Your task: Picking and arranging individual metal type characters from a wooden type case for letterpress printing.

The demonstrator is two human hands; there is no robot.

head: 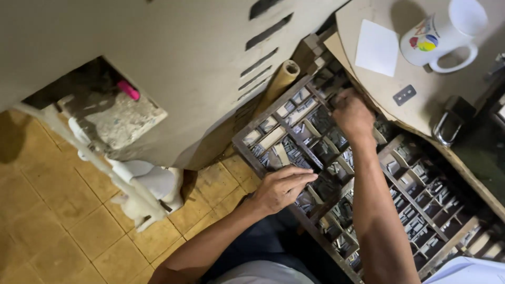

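A wooden type case with many small compartments of metal type runs from the middle to the lower right. My left hand lies on its near left part, fingers together and pointing right; what is under them is hidden. My right hand reaches into a far compartment near the case's upper edge. Its fingers are curled down among the pieces, so I cannot see if they hold one.
A white mug, a white paper sheet and a small grey plate lie on a wooden board above the case. A cardboard roll leans on a beige slotted cabinet. Tiled floor lies at left.
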